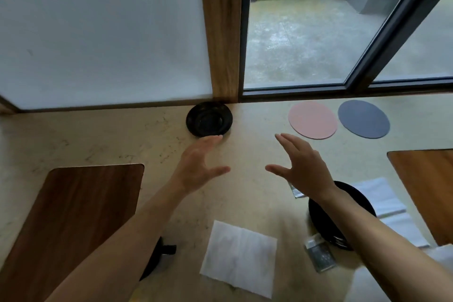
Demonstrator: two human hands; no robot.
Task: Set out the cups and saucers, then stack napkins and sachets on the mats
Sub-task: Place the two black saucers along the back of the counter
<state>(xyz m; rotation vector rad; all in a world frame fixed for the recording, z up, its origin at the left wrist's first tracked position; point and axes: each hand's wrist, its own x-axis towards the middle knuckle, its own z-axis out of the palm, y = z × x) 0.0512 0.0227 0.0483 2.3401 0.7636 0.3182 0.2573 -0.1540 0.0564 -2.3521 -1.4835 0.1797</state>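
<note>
White napkin [239, 258] lies flat, creased; left hand [198, 164] and right hand [301, 167] spread wide, holding nothing.

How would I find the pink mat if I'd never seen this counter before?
Start at the big window and drop to the pale counter under it. Two round flat mats lie there side by side, beyond the right hand. The pink mat is the left one; its neighbour, the grey mat, is darker.
</note>
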